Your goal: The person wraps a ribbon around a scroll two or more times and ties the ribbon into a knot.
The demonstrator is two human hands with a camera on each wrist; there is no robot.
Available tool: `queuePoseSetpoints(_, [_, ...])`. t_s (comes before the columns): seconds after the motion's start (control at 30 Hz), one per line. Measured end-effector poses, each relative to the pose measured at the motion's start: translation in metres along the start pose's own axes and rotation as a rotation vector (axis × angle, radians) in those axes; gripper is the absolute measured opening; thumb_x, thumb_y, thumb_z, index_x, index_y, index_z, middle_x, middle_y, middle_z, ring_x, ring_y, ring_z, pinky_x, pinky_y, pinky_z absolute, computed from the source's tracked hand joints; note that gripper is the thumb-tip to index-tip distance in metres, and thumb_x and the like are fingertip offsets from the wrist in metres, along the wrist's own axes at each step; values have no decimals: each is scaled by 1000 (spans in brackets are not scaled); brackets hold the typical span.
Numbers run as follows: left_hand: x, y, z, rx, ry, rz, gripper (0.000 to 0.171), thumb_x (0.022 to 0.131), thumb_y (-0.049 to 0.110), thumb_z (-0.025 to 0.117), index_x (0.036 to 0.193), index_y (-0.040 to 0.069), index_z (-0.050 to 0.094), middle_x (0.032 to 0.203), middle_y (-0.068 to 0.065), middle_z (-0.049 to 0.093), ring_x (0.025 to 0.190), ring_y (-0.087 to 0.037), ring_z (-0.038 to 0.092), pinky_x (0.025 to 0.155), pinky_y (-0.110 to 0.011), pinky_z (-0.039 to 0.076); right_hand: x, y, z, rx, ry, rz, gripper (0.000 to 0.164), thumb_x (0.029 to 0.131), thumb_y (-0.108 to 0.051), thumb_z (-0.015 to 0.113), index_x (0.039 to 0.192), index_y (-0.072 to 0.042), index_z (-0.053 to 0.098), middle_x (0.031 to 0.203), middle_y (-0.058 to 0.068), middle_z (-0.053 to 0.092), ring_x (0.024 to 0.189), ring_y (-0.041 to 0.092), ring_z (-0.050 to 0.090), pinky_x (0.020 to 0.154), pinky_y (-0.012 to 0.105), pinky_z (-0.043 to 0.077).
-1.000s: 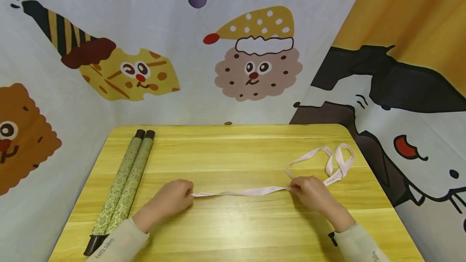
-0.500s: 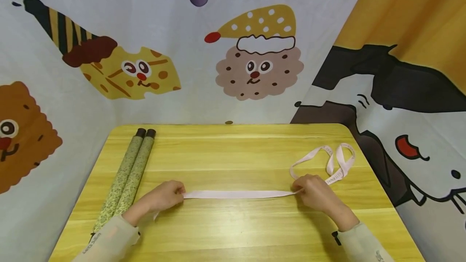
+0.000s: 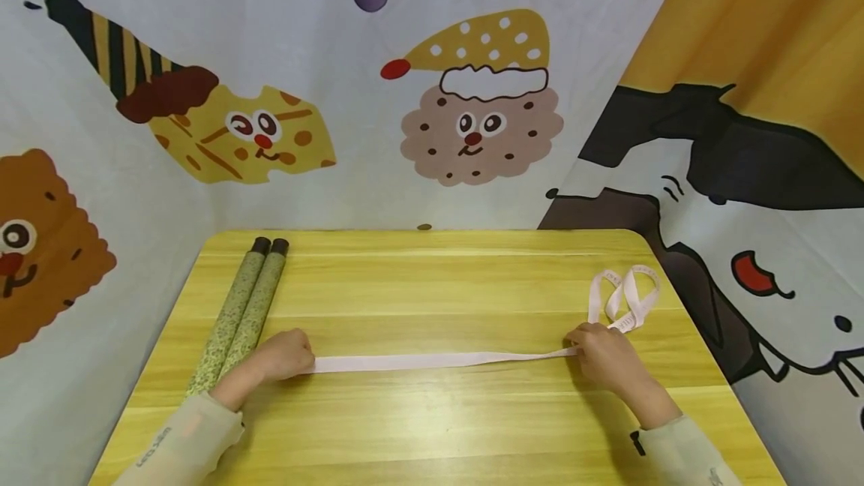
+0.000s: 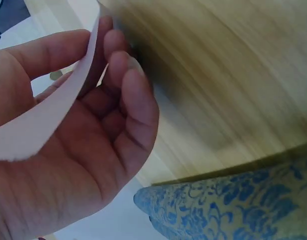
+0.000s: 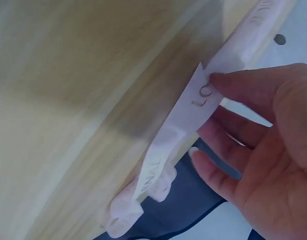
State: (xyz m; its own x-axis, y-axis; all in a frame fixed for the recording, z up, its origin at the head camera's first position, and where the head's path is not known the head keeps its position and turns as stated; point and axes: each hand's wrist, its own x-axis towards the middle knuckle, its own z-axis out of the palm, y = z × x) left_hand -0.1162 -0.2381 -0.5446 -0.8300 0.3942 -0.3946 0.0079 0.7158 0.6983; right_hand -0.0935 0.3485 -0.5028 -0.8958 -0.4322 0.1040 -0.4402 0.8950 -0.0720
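Observation:
A pale pink ribbon (image 3: 418,361) with printed lettering stretches between the two hands, just over the table. My left hand (image 3: 282,355) pinches it near one end; in the left wrist view the ribbon's cut end (image 4: 23,142) lies across the palm, between thumb and fingers. On the right, my right hand (image 3: 604,355) pinches the same ribbon between thumb and fingers, clearly seen in the right wrist view with the lettered ribbon (image 5: 188,107). Beyond that hand the rest of the ribbon lies in loose loops (image 3: 631,298) near the table's right edge.
Two floral-patterned rolls (image 3: 253,306) with black ends lie side by side at the table's left, partly behind the left forearm. The wooden table (image 3: 418,276) backs onto a cartoon-printed cloth (image 3: 304,21).
My left hand has moved left and my right hand slightly right, so the span between them is longer. The ribbon flattened, and the loops at right shrank.

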Motion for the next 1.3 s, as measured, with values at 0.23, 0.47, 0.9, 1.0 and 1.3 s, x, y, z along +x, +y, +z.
queuePoseSetpoints(0.23, [-8,18,-13,50,74,-14,38,93,11,63,57,18,55,52,10,37,49,-7,32,48,-25,32,-3,15,1,10,133,-48,16,77,2,87,81,-11,77,76,0,71,65,21,67,62,47,55])
queuePoseSetpoints(0.47, [-24,49,-30,-45,124,-91,20,100,1,63,84,-4,74,61,-6,60,51,-13,46,50,-29,43,-3,28,-5,69,215,-59,29,73,14,84,78,-11,71,73,-3,66,64,14,57,64,42,48])
queuePoseSetpoints(0.9, [-31,50,-35,358,399,-101,18,98,-3,61,113,-9,71,99,-26,72,73,-32,66,59,-46,55,-4,17,10,159,86,-41,16,76,2,88,86,-8,80,75,-5,68,66,10,62,59,32,53])
queuePoseSetpoints(1.0, [-41,44,-42,344,490,-88,28,99,-2,62,125,-11,67,117,-34,68,62,-29,61,49,-41,51,-4,14,8,169,78,-29,16,78,0,88,87,-8,80,76,-6,68,67,11,62,59,32,53])
queuePoseSetpoints(1.3, [-69,19,-52,298,556,-145,67,100,23,67,149,-16,42,145,-49,36,114,-67,48,75,-72,50,-4,10,3,179,31,10,14,80,-2,88,91,-9,81,80,-5,71,70,14,65,61,35,55])
